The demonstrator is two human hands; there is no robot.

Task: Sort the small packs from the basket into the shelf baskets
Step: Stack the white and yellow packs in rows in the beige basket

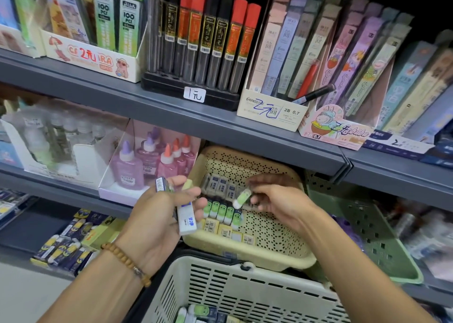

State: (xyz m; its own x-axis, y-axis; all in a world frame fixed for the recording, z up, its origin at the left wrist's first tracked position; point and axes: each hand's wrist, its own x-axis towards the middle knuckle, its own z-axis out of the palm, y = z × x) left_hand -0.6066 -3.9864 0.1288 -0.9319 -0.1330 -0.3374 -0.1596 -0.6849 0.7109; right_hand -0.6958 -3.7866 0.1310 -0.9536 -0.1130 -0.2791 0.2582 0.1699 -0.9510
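- Step in hand, as judged: seating one green-capped eraser pack [242, 197] into the cream shelf basket [269, 254]. It belongs at the right end of the green row [221, 212], which stands upright in the basket's middle.
- How to do it well: turn the pack upright, face forward like its neighbours, and lower it just beside the rightmost green pack. Keep it clear of the white-and-blue row [220, 185] on the far side and the yellow row [226, 229] on the near side. Press lightly, or the standing row may topple.
- Right hand [277, 200]: pinching the green-capped pack at its fingertips, palm down, fingers curled, hovering over the cream basket. The pack is tilted, its pale end lowest, just above the green row.
- Left hand [161, 215]: palm up, left of the basket, clutching several packs: a long white-and-blue pack [186, 218] across the palm, a dark-labelled one [161, 184] and a pale yellow one [188, 184] further up the fingers. Beaded bracelet [127, 264] at the wrist.
- Source: slatted white carry basket [245, 291], nearest the viewer; more small packs [203, 314] remain in its bottom.
- Neighbouring: green shelf basket [382, 244] on the right; glue bottles [152, 161] on the left.
- Progress, as judged: sorting under way, not finished.
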